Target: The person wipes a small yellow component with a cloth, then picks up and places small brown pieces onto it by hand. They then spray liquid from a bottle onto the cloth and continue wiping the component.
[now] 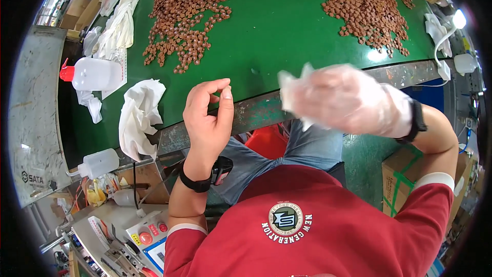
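Just over the near edge of the green tabletop [256, 25], my left hand [207, 118] is bare and closed. Its thumb and forefinger come together in a pinch; anything between the tips is too small to make out. My right hand [348, 100] wears a thin whitish see-through glove and is smeared by motion. A crumpled white wipe [291, 92] sticks out from its fingers, which appear closed around it. Beyond my hands lie two heaps of small brown round pieces, a left heap [192, 15] and a right heap [356, 7].
At the left are a white cloth [138, 118], a clear bottle with a red spout [97, 74], a second plastic bottle [100, 163] and more white rags [120, 20]. A lamp [458, 19] on a bent neck stands at the right edge. A cardboard box [400, 179] sits below right.
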Available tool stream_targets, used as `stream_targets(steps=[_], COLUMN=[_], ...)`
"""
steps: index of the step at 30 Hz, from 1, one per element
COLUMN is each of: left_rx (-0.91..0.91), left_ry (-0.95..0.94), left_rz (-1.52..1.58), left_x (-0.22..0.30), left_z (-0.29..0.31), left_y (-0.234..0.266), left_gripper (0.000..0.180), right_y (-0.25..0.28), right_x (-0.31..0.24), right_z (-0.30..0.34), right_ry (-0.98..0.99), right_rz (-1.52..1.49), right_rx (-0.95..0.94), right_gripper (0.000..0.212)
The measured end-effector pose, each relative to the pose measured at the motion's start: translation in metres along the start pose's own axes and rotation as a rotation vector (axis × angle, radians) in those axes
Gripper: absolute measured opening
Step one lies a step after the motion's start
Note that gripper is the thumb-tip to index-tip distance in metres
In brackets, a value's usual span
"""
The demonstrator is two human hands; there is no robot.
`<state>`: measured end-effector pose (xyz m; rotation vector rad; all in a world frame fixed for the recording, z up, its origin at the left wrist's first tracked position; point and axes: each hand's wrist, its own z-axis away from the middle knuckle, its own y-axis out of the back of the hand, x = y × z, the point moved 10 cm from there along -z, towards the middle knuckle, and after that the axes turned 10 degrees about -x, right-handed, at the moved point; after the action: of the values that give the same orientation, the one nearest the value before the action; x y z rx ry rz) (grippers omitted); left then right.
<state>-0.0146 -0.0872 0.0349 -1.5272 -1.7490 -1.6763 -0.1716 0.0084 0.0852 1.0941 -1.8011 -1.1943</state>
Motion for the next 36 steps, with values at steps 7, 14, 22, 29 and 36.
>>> stream_targets(steps=[7, 14, 22, 29, 36], left_rx=[0.006, -0.008, 0.007, 0.003, 0.015], left_ry=[-0.006, -0.044, -0.022, -0.016, -0.015], left_rz=[-0.041, -0.084, -0.044, -0.057, -0.057], left_x=[0.004, 0.008, 0.005, 0.007, 0.008], left_z=[0.001, -0.001, 0.001, -0.001, -0.001], left_y=[0.000, -0.004, -0.001, -0.003, 0.000], left_gripper=[0.014, 0.013, 0.012, 0.011, 0.011], right_y=[0.008, -0.026, 0.019, -0.004, -0.016], right_x=[0.004, -0.014, 0.016, 0.019, 0.013], right_z=[0.021, 0.000, 0.045, 0.059, 0.060], right_ry=[-0.069, -0.007, -0.241, -0.224, -0.265], right_rz=[-0.050, 0.511, -0.031, -0.207, -0.072], right_rx=[-0.024, -0.221, -0.104, -0.034, -0.261], right_gripper=[0.039, 0.043, 0.038, 0.035, 0.032])
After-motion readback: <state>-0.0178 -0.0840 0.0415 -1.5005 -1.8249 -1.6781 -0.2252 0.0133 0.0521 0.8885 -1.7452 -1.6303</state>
